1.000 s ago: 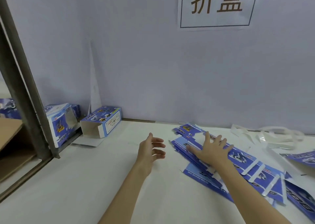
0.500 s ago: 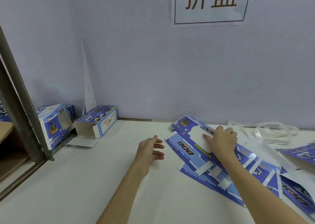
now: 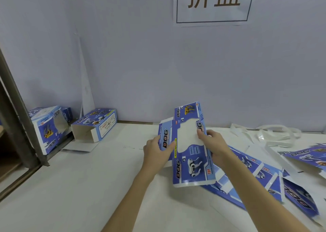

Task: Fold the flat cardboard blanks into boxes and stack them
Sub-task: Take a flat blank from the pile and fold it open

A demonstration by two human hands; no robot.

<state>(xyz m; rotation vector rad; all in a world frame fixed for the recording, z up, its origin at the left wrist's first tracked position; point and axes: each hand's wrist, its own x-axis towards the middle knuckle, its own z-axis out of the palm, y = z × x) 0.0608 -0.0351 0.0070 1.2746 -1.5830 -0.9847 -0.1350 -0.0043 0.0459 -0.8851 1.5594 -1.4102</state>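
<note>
A flat blue and white "DOG" cardboard blank is lifted off the white table and tilted toward me. My left hand grips its left edge, thumb on the printed face. My right hand grips its right edge with the thumb over the white window area. More flat blanks lie spread on the table under and to the right of my right forearm. Two folded boxes sit at the back left: one lying open-ended, another propped by the metal post.
A grey metal post and shelf frame border the table's left side. White plastic straps lie at the back right by the pale wall. A paper sign with brown characters hangs above.
My right hand lifted one blank off the pile and raised it toward me. My left hand moved right and took hold of its left edge.
</note>
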